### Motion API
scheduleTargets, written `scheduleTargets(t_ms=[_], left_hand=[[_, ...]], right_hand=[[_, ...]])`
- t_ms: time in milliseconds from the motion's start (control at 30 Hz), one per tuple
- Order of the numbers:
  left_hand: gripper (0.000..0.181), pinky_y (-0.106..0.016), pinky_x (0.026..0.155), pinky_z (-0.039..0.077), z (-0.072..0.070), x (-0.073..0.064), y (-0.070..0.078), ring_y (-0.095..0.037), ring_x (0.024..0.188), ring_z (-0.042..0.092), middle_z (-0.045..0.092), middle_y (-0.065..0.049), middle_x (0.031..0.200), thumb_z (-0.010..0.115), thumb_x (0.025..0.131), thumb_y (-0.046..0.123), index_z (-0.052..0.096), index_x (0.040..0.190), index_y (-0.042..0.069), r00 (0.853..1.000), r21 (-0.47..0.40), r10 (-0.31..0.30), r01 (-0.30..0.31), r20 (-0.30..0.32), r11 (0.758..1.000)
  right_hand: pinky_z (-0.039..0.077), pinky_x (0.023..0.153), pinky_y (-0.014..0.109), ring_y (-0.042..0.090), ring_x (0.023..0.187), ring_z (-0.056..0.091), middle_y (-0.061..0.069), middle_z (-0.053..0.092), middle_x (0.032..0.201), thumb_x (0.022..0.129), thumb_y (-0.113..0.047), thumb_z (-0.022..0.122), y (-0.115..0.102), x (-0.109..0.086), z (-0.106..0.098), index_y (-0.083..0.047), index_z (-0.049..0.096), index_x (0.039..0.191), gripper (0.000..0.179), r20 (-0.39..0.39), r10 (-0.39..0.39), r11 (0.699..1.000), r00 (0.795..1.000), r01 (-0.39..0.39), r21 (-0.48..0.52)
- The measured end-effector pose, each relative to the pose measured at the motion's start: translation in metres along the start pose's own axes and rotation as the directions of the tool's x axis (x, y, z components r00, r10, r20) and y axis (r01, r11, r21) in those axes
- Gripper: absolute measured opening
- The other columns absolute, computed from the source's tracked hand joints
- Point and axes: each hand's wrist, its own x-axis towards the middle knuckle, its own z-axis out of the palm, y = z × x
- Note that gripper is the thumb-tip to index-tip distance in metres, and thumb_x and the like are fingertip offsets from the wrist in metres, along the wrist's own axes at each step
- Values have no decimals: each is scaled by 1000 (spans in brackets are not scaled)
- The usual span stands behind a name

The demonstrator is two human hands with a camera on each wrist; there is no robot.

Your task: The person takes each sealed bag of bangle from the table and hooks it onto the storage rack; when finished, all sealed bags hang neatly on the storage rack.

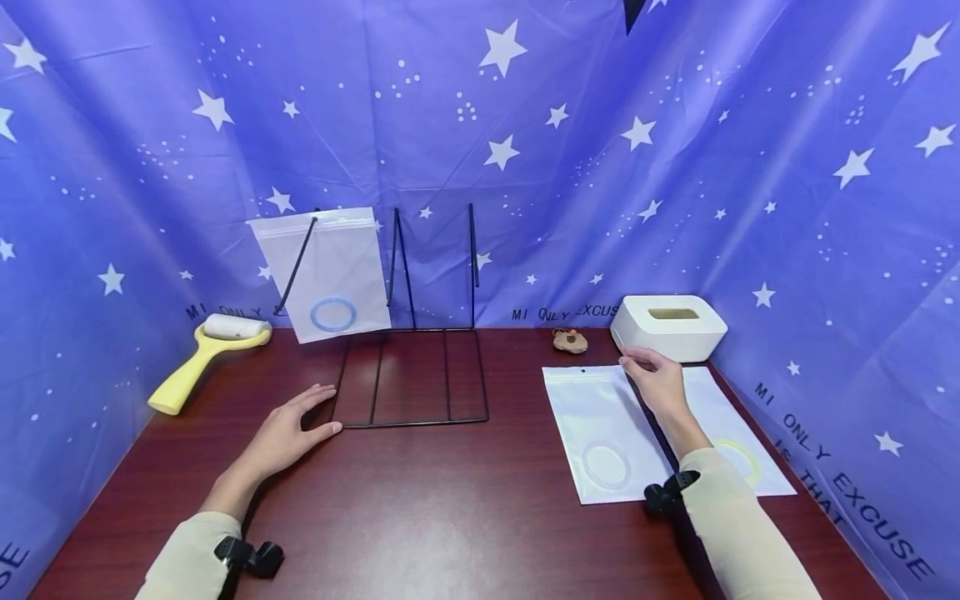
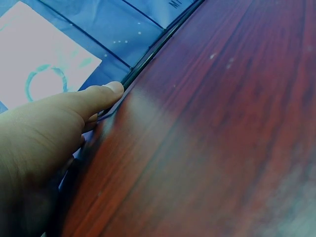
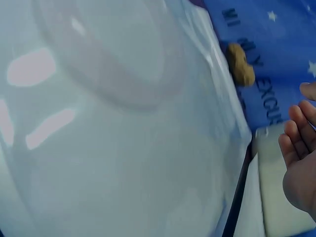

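Note:
My left hand rests at the near left corner of a black wire rack, fingers at its side bar, thumb beside the front bar. In the left wrist view the thumb is right at the dark bar. A zip bag with a blue ring hangs from a rack hook. My right hand is over the top inner corner of a zip bag with a pale ring lying on the table. The right wrist view shows loosely bent fingers, apart from that bag's corner.
A second flat zip bag with a yellow ring lies partly under the right arm. Behind stand a white tissue box and a small brown ornament. A yellow-handled lint roller lies left of the rack. Starry blue cloth surrounds the table.

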Motion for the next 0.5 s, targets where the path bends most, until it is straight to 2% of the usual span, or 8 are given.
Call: scheduleTargets(t_ms=[33, 200, 500], left_hand=[[66, -66, 113, 38, 0, 0, 0, -48, 145, 44, 48, -27, 156, 80, 90, 38, 59, 144, 5, 1000, -1, -1, 1, 0, 1000], [67, -66, 113, 38, 0, 0, -1, -48, 146, 44, 47, -27, 157, 79, 91, 39, 58, 145, 6, 1000, -2, -8, 8, 4, 1000], [68, -67, 114, 37, 0, 1, -2, -47, 147, 42, 47, -26, 157, 78, 91, 40, 57, 147, 7, 1000, 10, -13, 12, 14, 1000]], right_hand=[[50, 72, 6, -14, 78, 61, 0, 79, 100, 96, -15, 72, 4, 1, -2, 6, 71, 124, 36, -8, 4, 1000, 1000, -4, -14], [49, 70, 6, -11, 79, 57, -14, 73, 93, 96, -21, 73, 22, 6, -6, 3, 71, 125, 38, -22, 47, 997, 999, -49, -67], [45, 72, 8, -8, 82, 53, -19, 64, 89, 97, -25, 72, 42, 9, -8, 1, 68, 131, 44, 61, 132, 981, 989, -122, -154]])
